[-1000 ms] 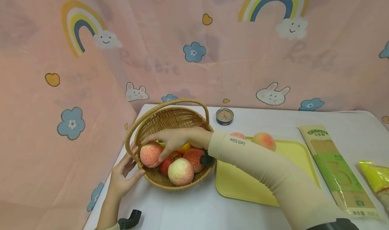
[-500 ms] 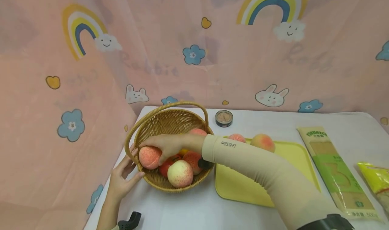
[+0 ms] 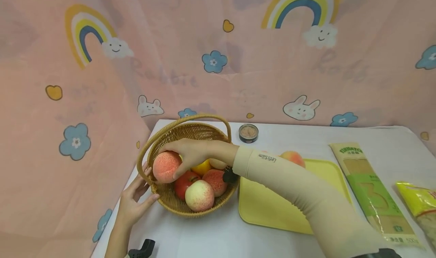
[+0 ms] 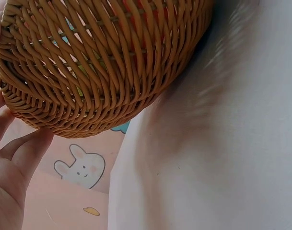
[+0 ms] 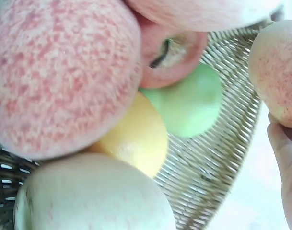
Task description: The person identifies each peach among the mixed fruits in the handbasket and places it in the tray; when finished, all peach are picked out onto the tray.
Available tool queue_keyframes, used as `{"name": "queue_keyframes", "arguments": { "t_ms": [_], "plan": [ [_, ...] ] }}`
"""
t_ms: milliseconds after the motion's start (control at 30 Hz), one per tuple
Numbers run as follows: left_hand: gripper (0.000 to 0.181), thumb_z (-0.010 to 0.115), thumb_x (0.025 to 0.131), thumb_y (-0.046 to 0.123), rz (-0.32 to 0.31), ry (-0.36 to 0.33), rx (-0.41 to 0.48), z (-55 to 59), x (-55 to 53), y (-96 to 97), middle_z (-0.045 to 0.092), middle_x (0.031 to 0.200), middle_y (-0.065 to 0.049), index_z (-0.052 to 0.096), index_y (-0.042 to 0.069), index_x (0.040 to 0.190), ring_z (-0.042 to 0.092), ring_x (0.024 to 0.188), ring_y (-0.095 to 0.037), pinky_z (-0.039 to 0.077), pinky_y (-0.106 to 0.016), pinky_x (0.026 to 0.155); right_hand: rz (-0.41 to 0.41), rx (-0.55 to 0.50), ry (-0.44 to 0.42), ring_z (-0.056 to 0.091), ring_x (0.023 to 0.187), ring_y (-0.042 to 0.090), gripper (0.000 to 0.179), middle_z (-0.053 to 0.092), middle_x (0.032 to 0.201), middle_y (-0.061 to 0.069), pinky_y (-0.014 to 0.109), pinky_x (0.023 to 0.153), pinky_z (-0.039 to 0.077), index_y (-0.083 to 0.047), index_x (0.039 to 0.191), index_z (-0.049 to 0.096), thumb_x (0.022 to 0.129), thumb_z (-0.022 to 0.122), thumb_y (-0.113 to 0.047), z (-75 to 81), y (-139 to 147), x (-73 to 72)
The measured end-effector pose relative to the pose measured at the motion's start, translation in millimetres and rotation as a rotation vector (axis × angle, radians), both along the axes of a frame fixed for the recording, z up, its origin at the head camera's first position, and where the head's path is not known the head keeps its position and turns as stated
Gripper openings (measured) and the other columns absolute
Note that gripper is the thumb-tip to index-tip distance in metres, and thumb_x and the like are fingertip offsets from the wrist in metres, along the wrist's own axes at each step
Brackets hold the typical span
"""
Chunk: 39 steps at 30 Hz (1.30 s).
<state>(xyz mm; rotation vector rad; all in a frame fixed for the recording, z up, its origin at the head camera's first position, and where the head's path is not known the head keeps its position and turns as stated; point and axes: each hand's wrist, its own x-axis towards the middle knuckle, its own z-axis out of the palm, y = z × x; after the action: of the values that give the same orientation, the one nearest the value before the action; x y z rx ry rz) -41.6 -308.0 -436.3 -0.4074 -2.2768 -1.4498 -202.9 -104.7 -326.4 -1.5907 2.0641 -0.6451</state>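
Pink cloth printed with rainbows, rabbits, blue flowers and yellow hearts hangs behind and to the left of a white-covered table. On the table, a yellow tray lies partly beneath a person's beige sleeve. Just left of the tray stands a wicker basket, its tall arched handle raised. Right of the tray lie a long, flat packet with a green band and, at the edge of view, a yellow bag.

Reaching across the basket, the right hand has its fingers curled over a pink peach, which it grips at the basket's left end, near the handle's base. The left hand holds that same end from outside, fingers spread and bent, thumb touching the rim.

Among the fruit inside are a pale peach, a red apple, a yellow fruit and a green fruit. Another peach shows at the tray's far edge. Beyond the basket sits a small round tin.
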Motion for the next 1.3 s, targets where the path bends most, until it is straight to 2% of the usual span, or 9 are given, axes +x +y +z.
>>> {"name": "queue_keyframes", "arguments": {
  "t_ms": [167,267,400,500,633,800,1000,1133,1300],
  "plan": [
    [0.078,0.072,0.065,-0.019,-0.008,0.025,-0.007,-1.7,-1.1,-2.8,0.029,0.151,-0.024,0.044,-0.006,0.137,0.044,0.132,-0.010,0.045,-0.017,0.098,-0.014,-0.024,0.029,0.055,0.108,0.007,0.066,0.058,0.123,-0.005,0.020,0.092,0.048,-0.018,0.133,0.048,0.077,0.076,-0.037,11.1,16,0.0],
    [0.079,0.073,0.065,-0.019,-0.006,0.024,-0.008,-1.3,-1.5,-1.8,0.029,0.152,-0.023,0.044,-0.006,0.137,0.044,0.132,-0.013,0.045,-0.017,0.098,-0.016,-0.047,0.008,0.055,0.110,0.008,0.068,0.057,0.125,-0.003,0.020,0.092,0.048,-0.016,0.135,0.046,0.077,0.076,-0.036,16.3,29,-1.3],
    [0.079,0.073,0.065,-0.019,0.012,0.011,-0.012,-0.7,-1.1,-0.6,0.029,0.152,-0.022,0.044,-0.006,0.137,0.044,0.132,-0.011,0.045,-0.017,0.098,-0.022,-0.097,-0.027,0.054,0.114,0.008,0.069,0.056,0.128,-0.001,0.017,0.096,0.046,-0.012,0.136,0.046,0.078,0.077,-0.032,20.2,45,-4.0],
    [0.078,0.073,0.065,-0.019,0.012,0.015,-0.011,0.2,-1.0,-0.8,0.029,0.152,-0.022,0.044,-0.007,0.137,0.044,0.132,-0.010,0.045,-0.016,0.098,-0.037,-0.135,-0.072,0.055,0.115,0.009,0.068,0.056,0.128,0.000,0.018,0.099,0.046,-0.011,0.135,0.046,0.077,0.078,-0.028,21.4,60,-5.1],
    [0.078,0.072,0.065,-0.019,0.004,0.021,-0.007,0.0,-1.3,-1.6,0.029,0.151,-0.024,0.044,-0.007,0.137,0.044,0.132,-0.010,0.045,-0.016,0.098,-0.056,-0.195,-0.173,0.055,0.116,0.010,0.069,0.054,0.129,0.000,0.022,0.100,0.047,-0.011,0.135,0.046,0.077,0.079,-0.024,22.6,85,-3.1],
    [0.079,0.072,0.066,-0.020,0.001,-0.003,-0.018,-1.5,-0.3,-3.2,0.028,0.152,-0.023,0.042,-0.008,0.138,0.043,0.131,-0.006,0.044,-0.016,0.098,-0.095,-0.274,-0.260,0.057,0.117,0.014,0.073,0.053,0.133,0.004,0.028,0.099,0.049,-0.009,0.139,0.042,0.078,0.079,-0.022,21.0,121,2.9],
    [0.078,0.073,0.066,-0.018,0.010,0.013,-0.022,-3.2,4.0,-7.9,0.029,0.152,-0.023,0.043,-0.008,0.137,0.044,0.132,-0.007,0.045,-0.016,0.097,-0.206,-0.358,-0.257,0.057,0.117,0.017,0.075,0.052,0.134,0.008,0.030,0.100,0.049,-0.005,0.140,0.041,0.076,0.079,-0.015,3.8,161,8.1],
    [0.077,0.073,0.067,-0.017,-0.003,0.028,-0.017,-3.7,0.6,-7.6,0.029,0.151,-0.024,0.043,-0.008,0.137,0.043,0.132,-0.008,0.045,-0.016,0.097,-0.322,-0.397,-0.213,0.057,0.116,0.011,0.074,0.053,0.133,0.010,0.026,0.096,0.051,-0.008,0.141,0.041,0.077,0.078,-0.011,-14.7,197,9.7],
    [0.077,0.073,0.066,-0.018,-0.009,0.023,-0.020,-5.0,-3.7,-8.0,0.030,0.152,-0.021,0.043,-0.008,0.137,0.044,0.132,-0.008,0.046,-0.018,0.097,-0.495,-0.409,-0.206,0.053,0.116,-0.001,0.073,0.052,0.134,-0.001,0.014,0.095,0.047,-0.008,0.142,0.040,0.079,0.075,-0.005,-42.7,247,13.2]
  ]
}}
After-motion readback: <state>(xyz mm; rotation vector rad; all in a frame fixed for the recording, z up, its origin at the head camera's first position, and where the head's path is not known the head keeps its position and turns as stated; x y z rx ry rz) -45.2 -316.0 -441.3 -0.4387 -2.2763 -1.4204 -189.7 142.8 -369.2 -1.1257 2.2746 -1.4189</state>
